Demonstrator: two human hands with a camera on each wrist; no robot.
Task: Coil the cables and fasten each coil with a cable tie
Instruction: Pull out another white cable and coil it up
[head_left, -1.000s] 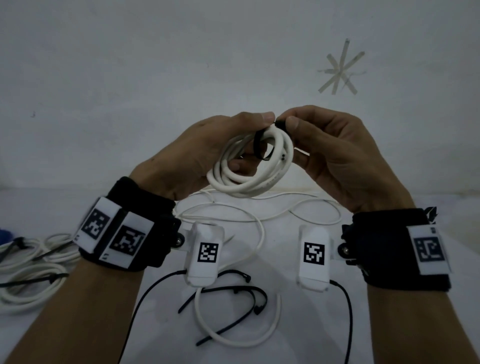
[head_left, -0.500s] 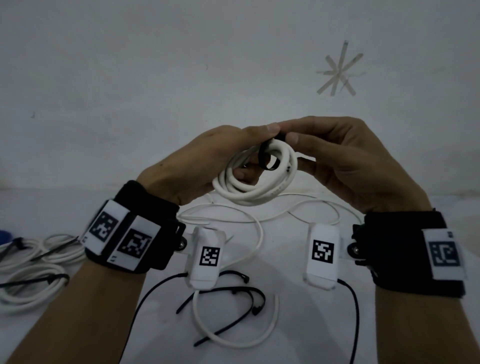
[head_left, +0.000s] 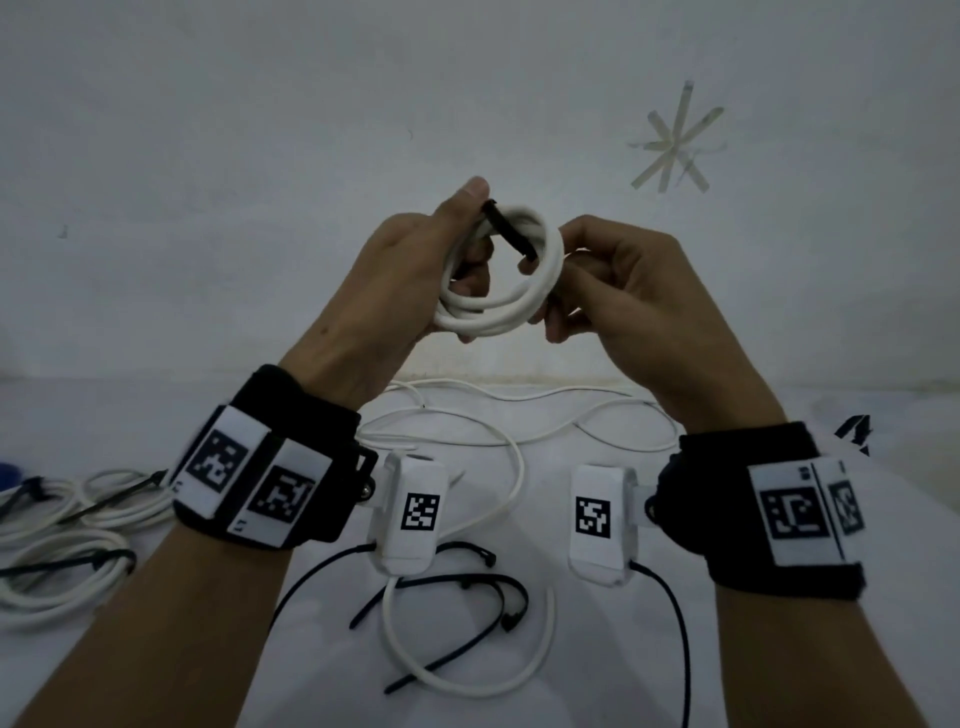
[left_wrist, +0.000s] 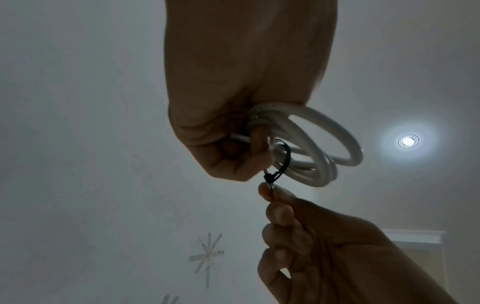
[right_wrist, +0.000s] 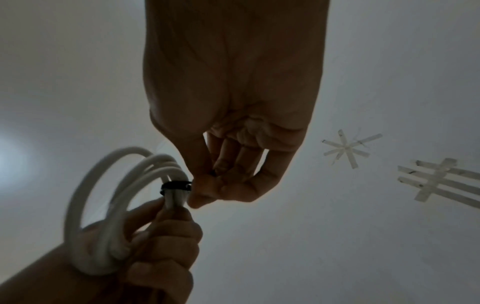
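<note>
A white cable coil (head_left: 498, 306) is held up in front of the wall. My left hand (head_left: 457, 228) grips its left side, thumb on top and fingers curled through the loops. A black cable tie (head_left: 511, 231) circles the coil's strands near the top. My right hand (head_left: 566, 280) is at the coil's right side and pinches the tie's tail. In the left wrist view the tie loop (left_wrist: 281, 162) hangs off the coil (left_wrist: 319, 148), with the right fingertips (left_wrist: 270, 191) just past its head. In the right wrist view the tie (right_wrist: 176, 186) sits snug around the bundled strands (right_wrist: 116, 185).
On the white table below lie a loose white cable (head_left: 519, 441) and three spare black ties (head_left: 467, 587). Tied white coils (head_left: 62, 525) lie at the left edge beside a blue object (head_left: 8, 475). A tape star (head_left: 675, 140) marks the wall.
Both hands have lifted the coil higher. The right hand has shifted from the coil's top to its right side, drawing the tie's tail, and the tie loop has shrunk around the strands.
</note>
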